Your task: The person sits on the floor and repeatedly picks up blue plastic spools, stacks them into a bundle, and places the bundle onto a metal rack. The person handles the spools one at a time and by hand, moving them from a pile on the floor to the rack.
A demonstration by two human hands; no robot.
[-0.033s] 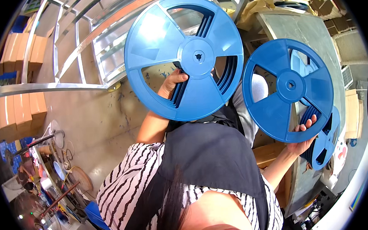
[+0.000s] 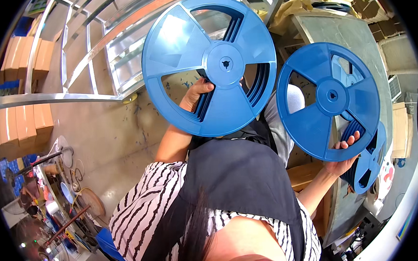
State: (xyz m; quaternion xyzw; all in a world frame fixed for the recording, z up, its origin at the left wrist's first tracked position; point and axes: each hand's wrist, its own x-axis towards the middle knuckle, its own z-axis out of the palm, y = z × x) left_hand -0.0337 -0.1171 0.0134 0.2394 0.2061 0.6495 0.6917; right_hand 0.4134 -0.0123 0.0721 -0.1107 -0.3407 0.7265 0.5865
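My left hand (image 2: 199, 94) reaches through a window in a stack of large blue plastic reels (image 2: 172, 36). Its thumb wraps over a spoke, and most of the fingers are hidden behind. The stack faces upward in front of my lap, with several layered edges showing through its openings. To the right, my right hand (image 2: 343, 155) grips the lower rim of another blue reel (image 2: 300, 131), its fingertips curled through a window. This reel is tilted over the bench edge. Behind it, more blue reels (image 2: 366, 163) stand on the bench, partly covered.
A grey-green workbench (image 2: 349, 31) runs along the right. A metal frame rack (image 2: 53, 97) stands at the far left, near cardboard boxes (image 2: 17, 127). At lower left are a cluttered table and a fan (image 2: 46, 259). Blue scraps lie on the floor (image 2: 125, 129).
The reel in my right hand has shifted very slightly to the right and away from me. The stack in my left hand is nearly unmoved.
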